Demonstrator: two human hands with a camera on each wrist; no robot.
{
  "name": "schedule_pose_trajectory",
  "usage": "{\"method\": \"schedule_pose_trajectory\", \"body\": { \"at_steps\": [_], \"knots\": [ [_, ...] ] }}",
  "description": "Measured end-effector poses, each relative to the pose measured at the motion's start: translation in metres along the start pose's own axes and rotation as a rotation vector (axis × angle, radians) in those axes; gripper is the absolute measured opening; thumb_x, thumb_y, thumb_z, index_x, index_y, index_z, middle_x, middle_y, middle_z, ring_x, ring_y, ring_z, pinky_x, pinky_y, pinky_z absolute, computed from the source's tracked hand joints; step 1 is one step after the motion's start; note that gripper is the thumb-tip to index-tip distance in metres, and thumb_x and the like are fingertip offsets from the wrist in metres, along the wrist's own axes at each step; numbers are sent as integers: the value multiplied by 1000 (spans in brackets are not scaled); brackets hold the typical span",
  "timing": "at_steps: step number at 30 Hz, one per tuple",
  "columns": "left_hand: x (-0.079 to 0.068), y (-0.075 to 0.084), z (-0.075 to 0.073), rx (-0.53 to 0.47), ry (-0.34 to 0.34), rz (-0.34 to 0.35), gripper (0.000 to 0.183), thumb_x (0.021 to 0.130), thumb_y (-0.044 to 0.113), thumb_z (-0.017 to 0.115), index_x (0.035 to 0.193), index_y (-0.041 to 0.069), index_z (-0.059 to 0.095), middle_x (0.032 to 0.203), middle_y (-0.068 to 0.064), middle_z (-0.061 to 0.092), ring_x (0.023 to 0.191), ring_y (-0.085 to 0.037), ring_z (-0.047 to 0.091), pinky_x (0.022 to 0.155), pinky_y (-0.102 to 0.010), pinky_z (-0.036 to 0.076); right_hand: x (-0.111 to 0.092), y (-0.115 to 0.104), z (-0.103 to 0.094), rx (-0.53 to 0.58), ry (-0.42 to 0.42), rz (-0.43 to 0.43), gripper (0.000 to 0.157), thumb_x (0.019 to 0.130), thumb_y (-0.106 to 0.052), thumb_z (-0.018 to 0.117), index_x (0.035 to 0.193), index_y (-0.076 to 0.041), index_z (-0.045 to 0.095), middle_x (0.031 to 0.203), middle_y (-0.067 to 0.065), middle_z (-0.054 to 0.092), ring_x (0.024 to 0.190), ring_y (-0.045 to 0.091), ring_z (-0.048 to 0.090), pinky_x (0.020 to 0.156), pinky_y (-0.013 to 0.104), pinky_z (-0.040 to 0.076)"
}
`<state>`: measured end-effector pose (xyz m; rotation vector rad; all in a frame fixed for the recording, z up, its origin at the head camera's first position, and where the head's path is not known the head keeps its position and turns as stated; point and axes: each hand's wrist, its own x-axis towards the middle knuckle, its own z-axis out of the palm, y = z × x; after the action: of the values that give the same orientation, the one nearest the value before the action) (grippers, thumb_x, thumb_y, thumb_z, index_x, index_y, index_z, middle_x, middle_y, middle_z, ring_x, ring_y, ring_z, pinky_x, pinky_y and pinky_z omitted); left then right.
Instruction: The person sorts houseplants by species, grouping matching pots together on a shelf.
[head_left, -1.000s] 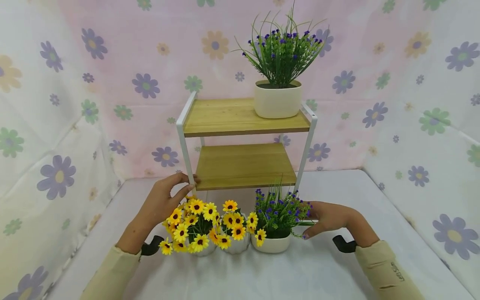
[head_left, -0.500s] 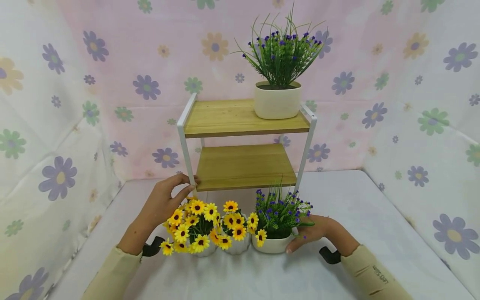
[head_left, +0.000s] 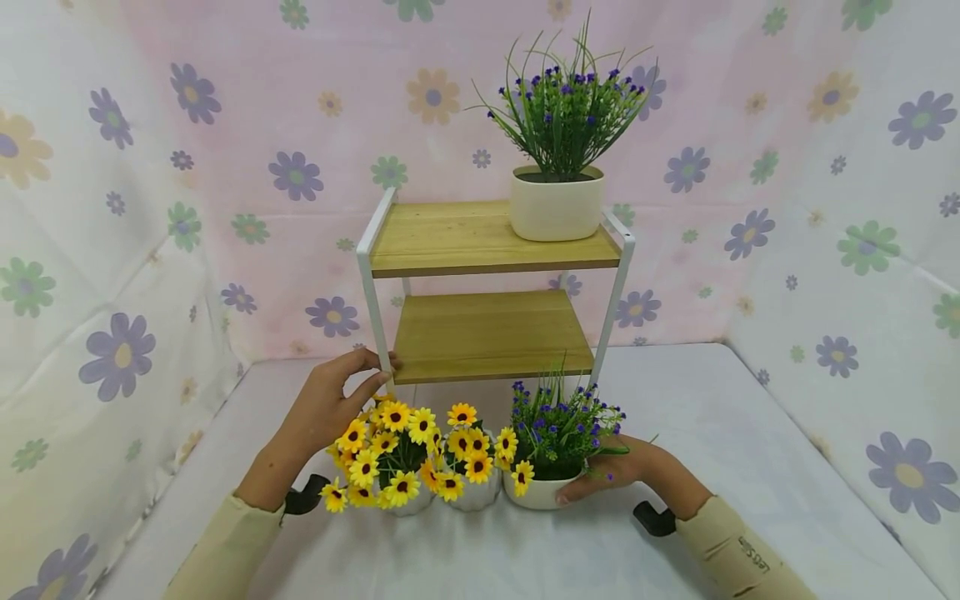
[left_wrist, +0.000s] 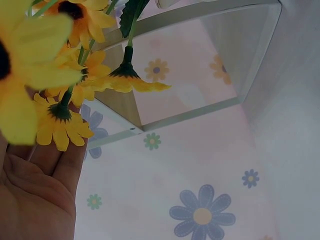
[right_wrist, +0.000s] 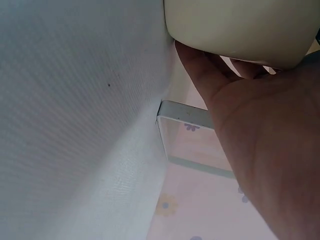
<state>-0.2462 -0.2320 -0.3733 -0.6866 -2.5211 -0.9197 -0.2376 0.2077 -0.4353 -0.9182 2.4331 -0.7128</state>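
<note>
Planter stands on the top shelf; two sunflower pots and a purple-flowered pot seem outstanding, right hand grasping the latter, left hand gripping the rack post.

The person wears long pale beige sleeves; the left sleeve is plain, with a smooth cuff just above the wrist. The right sleeve matches it in colour and bears small dark lettering running along the forearm, too blurred to read surely. Short lines, creases or slits, mark the cloth beside the letters. By each cuff sits a black, bent, tube-like piece, one at the left wrist and one at the right, both matte and rounded.
</note>
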Motion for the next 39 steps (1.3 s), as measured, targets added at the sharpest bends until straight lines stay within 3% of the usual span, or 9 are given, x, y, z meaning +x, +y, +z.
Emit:
{"method": "schedule_pose_trajectory", "body": {
  "at_steps": [7, 13, 19, 25, 30, 33, 36, 39],
  "knots": [
    [0, 1, -1, 3, -3, 1, 9, 104, 16, 71, 113, 14, 70, 119, -6, 78, 116, -35, 72, 102, -63, 55, -2, -3, -1, -42, 13, -32, 79, 93, -51, 80, 149, -2, 54, 148, 10, 61, 138, 30, 56, 111, 50, 50],
    [0, 0, 0, 3, -5, -2, 9, 104, 17, 71, 113, 15, 70, 119, -6, 78, 116, -36, 72, 102, -63, 55, -3, -5, -4, -109, 36, -83, 75, 93, -53, 79, 147, -6, 57, 145, 5, 62, 135, 19, 56, 111, 46, 50],
    [1, 0, 0, -4, -1, 3, 9, 104, 17, 71, 113, 15, 71, 119, -5, 78, 116, -33, 72, 102, -63, 55, -8, -10, -10, -88, 69, -103, 69, 93, -52, 79, 143, -9, 60, 140, 1, 65, 128, 15, 58, 107, 44, 52],
    [0, -1, 1, -8, 1, 7, 10, 105, 18, 70, 114, 16, 71, 120, -5, 78, 117, -33, 72, 103, -64, 55, -15, -16, -18, -115, 192, -153, 68, 91, -54, 82, 140, -12, 61, 138, 0, 64, 129, 19, 58, 106, 49, 53],
    [0, -1, 1, -13, 1, 12, 9, 105, 17, 70, 114, 15, 71, 120, -5, 78, 116, -33, 72, 103, -64, 54, -21, -22, -26, -90, 284, -262, 63, 89, -44, 87, 138, -11, 61, 130, -4, 65, 117, 12, 60, 100, 42, 55],
    [0, -1, 1, -8, 3, 14, 9, 105, 17, 70, 114, 15, 71, 119, -5, 78, 117, -33, 72, 102, -64, 55, -25, -25, -30, -105, 319, -268, 69, 89, -41, 88, 141, -9, 57, 132, -1, 64, 117, 11, 59, 100, 42, 55],
    [0, -2, 1, -2, 7, 14, 8, 104, 17, 70, 113, 15, 70, 118, -6, 78, 116, -34, 72, 101, -64, 56, -29, -27, -33, -134, 347, -217, 78, 88, -43, 88, 146, -8, 51, 138, 3, 61, 121, 12, 57, 101, 44, 55],
    [0, -2, 2, 1, 11, 12, 8, 104, 17, 71, 112, 15, 70, 117, -6, 78, 115, -34, 72, 100, -63, 56, -31, -29, -34, -118, 346, -196, 73, 88, -43, 88, 144, -10, 54, 134, 1, 64, 116, 12, 60, 96, 41, 57]
  ]
}}
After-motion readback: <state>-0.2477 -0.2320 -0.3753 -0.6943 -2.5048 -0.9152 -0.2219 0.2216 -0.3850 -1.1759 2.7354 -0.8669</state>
